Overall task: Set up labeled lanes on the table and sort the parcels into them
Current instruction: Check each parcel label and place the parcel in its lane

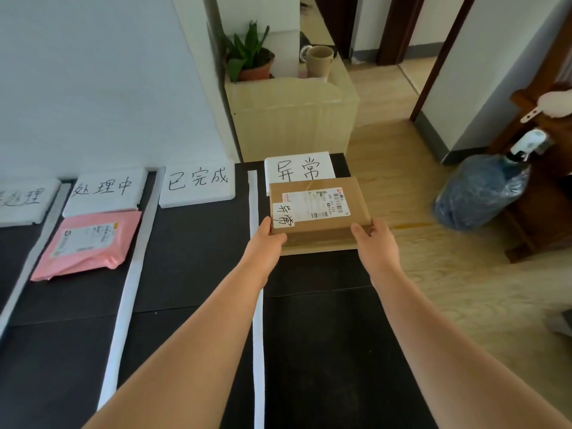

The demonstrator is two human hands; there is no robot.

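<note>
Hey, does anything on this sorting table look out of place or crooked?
Only slightly: the brown box, gripped by the left hand and right hand, hides the lower edge of the 异常 sign. Nothing else stands out.

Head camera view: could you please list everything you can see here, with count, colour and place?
cardboard box: one, brown, rightmost lane
mailer bag: one, pink, second lane from left
lane signs: four, white, table's far edge
divider strips: three, white, between lanes
table: one, black, foreground
potted plant: one, green, on the pale cabinet
cup: one, beige, beside the plant
water bottle: one, blue, floor at right
left hand: one, grips the box's near left corner
right hand: one, grips the box's near right corner
</note>
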